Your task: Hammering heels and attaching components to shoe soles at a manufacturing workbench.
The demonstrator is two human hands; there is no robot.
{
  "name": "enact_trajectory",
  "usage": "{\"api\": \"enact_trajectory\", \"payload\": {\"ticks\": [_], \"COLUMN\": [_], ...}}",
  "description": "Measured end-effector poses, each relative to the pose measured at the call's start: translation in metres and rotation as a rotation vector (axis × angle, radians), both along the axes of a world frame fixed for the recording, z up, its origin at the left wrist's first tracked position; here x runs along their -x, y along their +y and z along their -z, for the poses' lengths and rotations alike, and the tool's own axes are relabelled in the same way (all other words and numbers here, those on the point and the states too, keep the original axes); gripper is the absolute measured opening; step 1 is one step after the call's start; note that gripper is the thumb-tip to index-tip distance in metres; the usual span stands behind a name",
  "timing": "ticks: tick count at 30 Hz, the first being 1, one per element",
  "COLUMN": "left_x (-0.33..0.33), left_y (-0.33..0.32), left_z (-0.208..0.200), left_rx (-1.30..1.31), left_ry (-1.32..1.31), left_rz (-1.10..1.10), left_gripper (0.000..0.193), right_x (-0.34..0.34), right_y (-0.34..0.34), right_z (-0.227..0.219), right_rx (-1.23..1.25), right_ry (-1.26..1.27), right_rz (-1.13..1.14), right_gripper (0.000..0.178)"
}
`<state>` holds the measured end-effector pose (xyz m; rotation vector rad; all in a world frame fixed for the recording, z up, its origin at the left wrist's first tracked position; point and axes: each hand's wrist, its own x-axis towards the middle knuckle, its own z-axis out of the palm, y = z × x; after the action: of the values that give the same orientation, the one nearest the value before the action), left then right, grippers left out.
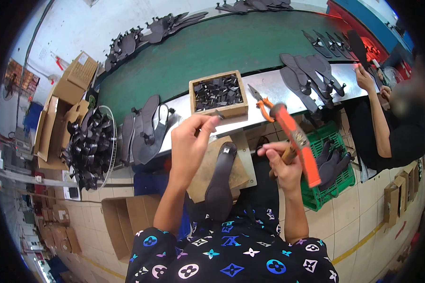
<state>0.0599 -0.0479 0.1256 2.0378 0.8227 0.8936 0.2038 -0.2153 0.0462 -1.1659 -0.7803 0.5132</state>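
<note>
My left hand point(191, 140) is raised over the near edge of the bench, thumb and finger pinching a small dark piece point(219, 114) like those in the wooden box. Wrapped round a wooden handle, my right hand point(288, 172) holds a hammer point(297, 137) with a red-orange head, up off the work. Between my forearms a dark shoe sole point(219, 181) lies bottom up on a wooden board point(238, 174), its far end showing a small whitish square. Neither hand touches this sole. Just beyond my left hand stands the wooden box point(244, 107), filled with small black pieces.
Orange-handled pliers point(264, 104) lie right of the box. Dark soles point(148, 129) rest on the bench at left, more point(307, 78) at right. A round basket point(90, 148) of black heels stands left; a green crate point(335, 188) sits low right. A co-worker point(387, 132) holds a sole.
</note>
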Motion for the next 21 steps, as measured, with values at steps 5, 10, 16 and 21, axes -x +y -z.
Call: {"api": "enact_trajectory", "payload": {"ticks": [5, 10, 16, 21], "left_x": [0.031, 0.051, 0.061, 0.066], "left_y": [-0.042, -0.064, -0.077, -0.077], "left_z": [-0.017, -0.017, -0.009, -0.008], "left_rx": [-0.167, 0.386, 0.545, 0.137], "left_ry": [-0.054, -0.301, -0.475, -0.327], "left_rz": [0.064, 0.212, 0.22, 0.143], "left_gripper": [0.014, 0.021, 0.024, 0.018], "right_x": [0.019, 0.043, 0.063, 0.06], "right_y": [0.024, 0.031, 0.027, 0.019], "right_z": [-0.053, -0.069, -0.066, -0.064], "right_rx": [-0.046, -0.069, -0.123, -0.053], "right_ry": [-0.01, -0.058, 0.04, -0.145], "right_rz": [-0.11, -0.177, -0.24, -0.252], "right_gripper": [0.02, 0.025, 0.029, 0.029]}}
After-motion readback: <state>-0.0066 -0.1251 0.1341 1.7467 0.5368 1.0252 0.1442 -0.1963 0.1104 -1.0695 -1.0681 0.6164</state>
